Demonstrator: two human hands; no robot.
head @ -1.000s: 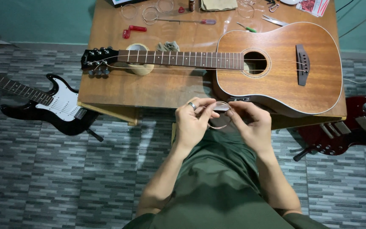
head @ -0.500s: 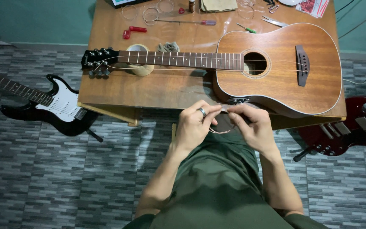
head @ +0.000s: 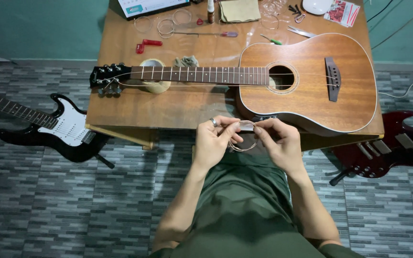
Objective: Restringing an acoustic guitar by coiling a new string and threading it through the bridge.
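Head view showed both hands, left grip (head: pixel 214 141) and right grip (head: pixel 279 143), pinching what looked like a coiled string (head: pixel 243 136) beside the guitar (head: pixel 307 86) on the surface (head: pixel 168 107).

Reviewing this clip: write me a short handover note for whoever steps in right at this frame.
Left hand and right hand: both pinch one coiled guitar string in their fingers, held over the lap at the near table edge.
Acoustic guitar lies face up on the table, neck resting on a tape roll.
Done: at least two strings run along the neck; the exact count is unclear.
Left: the coil is still wound, not on the guitar.
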